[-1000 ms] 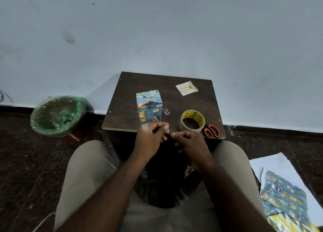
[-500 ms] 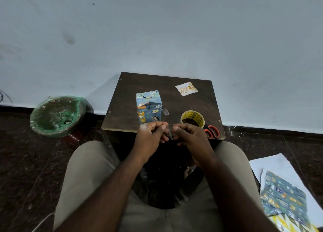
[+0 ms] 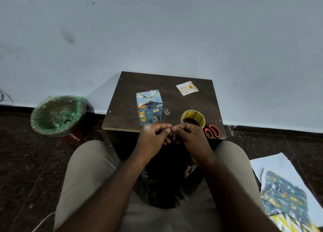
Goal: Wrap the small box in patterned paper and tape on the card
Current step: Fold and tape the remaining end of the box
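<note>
Both hands pinch a small strip of tape just off the near edge of the table.

The left hand [image 3: 153, 137] and right hand [image 3: 190, 137] meet fingertip to fingertip, each grip clamped on the clear tape strip [image 3: 174, 137]. Just beyond them the wrapped box [image 3: 149, 109] stands upright near the near edge of the table [image 3: 125, 98]; a tape roll [image 3: 193, 118] and scissors [image 3: 212, 131] lie to its right. The card [image 3: 187, 88] lies loose at the far right, well apart from the box.
</note>
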A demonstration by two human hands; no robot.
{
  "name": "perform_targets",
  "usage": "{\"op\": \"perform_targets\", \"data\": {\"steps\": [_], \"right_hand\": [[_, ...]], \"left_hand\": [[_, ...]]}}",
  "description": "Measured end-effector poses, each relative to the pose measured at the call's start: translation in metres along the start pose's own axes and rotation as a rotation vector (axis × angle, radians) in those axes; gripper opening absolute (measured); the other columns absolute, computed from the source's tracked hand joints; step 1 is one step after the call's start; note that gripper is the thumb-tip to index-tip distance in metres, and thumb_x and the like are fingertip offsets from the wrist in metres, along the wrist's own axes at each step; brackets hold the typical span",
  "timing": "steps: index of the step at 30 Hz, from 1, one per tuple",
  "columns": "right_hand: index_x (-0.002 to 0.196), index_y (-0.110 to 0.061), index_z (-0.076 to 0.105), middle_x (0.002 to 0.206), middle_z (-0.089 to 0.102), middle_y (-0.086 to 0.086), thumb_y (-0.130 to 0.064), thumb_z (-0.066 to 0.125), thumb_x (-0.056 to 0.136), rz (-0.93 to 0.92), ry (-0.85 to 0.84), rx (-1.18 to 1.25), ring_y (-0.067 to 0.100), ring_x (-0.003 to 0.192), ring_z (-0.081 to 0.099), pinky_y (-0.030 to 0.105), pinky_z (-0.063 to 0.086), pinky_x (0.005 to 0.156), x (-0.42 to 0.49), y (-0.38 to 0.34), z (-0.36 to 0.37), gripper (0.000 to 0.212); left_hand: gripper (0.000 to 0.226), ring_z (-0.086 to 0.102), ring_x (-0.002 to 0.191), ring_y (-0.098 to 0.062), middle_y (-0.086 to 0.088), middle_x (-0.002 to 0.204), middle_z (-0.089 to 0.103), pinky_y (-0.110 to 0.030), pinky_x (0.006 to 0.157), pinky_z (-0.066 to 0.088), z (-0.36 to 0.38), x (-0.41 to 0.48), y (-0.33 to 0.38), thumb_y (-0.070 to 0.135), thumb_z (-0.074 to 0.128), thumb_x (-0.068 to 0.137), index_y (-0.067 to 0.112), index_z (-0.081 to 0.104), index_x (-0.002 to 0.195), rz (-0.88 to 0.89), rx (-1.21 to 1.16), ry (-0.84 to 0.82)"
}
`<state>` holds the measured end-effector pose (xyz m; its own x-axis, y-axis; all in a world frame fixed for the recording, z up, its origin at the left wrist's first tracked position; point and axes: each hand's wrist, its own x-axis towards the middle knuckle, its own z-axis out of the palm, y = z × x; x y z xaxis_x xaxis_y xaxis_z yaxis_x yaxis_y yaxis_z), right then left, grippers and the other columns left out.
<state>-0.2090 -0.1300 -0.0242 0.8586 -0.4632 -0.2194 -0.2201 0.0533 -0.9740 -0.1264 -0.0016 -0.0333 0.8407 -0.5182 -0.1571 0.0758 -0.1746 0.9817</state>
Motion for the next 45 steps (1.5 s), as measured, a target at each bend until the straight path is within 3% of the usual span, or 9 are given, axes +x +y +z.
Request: {"op": "perform_targets", "data": {"steps": [5, 11, 22, 36, 45], "right_hand": [[0.096, 0.0, 0.069, 0.082, 0.068, 0.012, -0.013, 0.061, 0.096, 0.054, -0.001, 0.152, 0.016, 0.07, 0.058, 0.028, 0.048, 0.066, -0.003, 0.003, 0.002, 0.016], [0.092, -0.009, 0.067, 0.084, 0.069, 0.006, -0.014, 0.058, 0.097, 0.146, 0.163, 0.296, 0.014, 0.071, 0.06, 0.027, 0.048, 0.065, 0.005, 0.006, -0.009, 0.012], [0.106, -0.007, 0.068, 0.088, 0.072, 0.005, -0.018, 0.049, 0.102, 0.252, 0.065, 0.492, 0.013, 0.069, 0.062, 0.028, 0.048, 0.066, 0.003, 0.002, -0.007, 0.022], [0.082, -0.011, 0.065, 0.071, 0.063, 0.003, -0.016, 0.071, 0.089, 0.184, 0.11, 0.329, 0.012, 0.066, 0.057, 0.026, 0.047, 0.064, 0.001, 0.003, -0.006, 0.011], [0.102, -0.013, 0.072, 0.091, 0.074, 0.007, -0.032, 0.066, 0.094, 0.116, -0.063, -0.026, 0.012, 0.078, 0.064, 0.026, 0.05, 0.067, -0.004, 0.008, 0.009, 0.021]], "left_hand": [[0.012, 0.066, 0.059, -0.013, -0.008, 0.076, 0.074, -0.022, 0.058, 0.055, 0.002, -0.001, 0.001, 0.004, 0.065, 0.093, 0.014, 0.073, 0.097, -0.016, -0.038, 0.001], [0.011, 0.067, 0.061, -0.016, -0.011, 0.079, 0.075, -0.026, 0.06, 0.055, -0.005, 0.004, -0.003, 0.004, 0.066, 0.092, 0.014, 0.072, 0.093, -0.084, -0.137, 0.091], [0.009, 0.065, 0.058, -0.014, -0.007, 0.074, 0.073, -0.024, 0.056, 0.053, -0.005, 0.007, -0.008, 0.004, 0.065, 0.092, 0.008, 0.072, 0.097, -0.114, -0.137, 0.132], [0.008, 0.065, 0.059, -0.012, -0.012, 0.083, 0.075, -0.022, 0.056, 0.053, -0.006, 0.005, -0.006, 0.007, 0.067, 0.092, 0.013, 0.072, 0.095, -0.107, -0.108, 0.126], [0.009, 0.064, 0.058, -0.009, -0.008, 0.076, 0.072, -0.02, 0.057, 0.053, -0.004, 0.001, -0.001, 0.007, 0.067, 0.092, 0.011, 0.072, 0.098, -0.044, -0.035, 0.078]]}}
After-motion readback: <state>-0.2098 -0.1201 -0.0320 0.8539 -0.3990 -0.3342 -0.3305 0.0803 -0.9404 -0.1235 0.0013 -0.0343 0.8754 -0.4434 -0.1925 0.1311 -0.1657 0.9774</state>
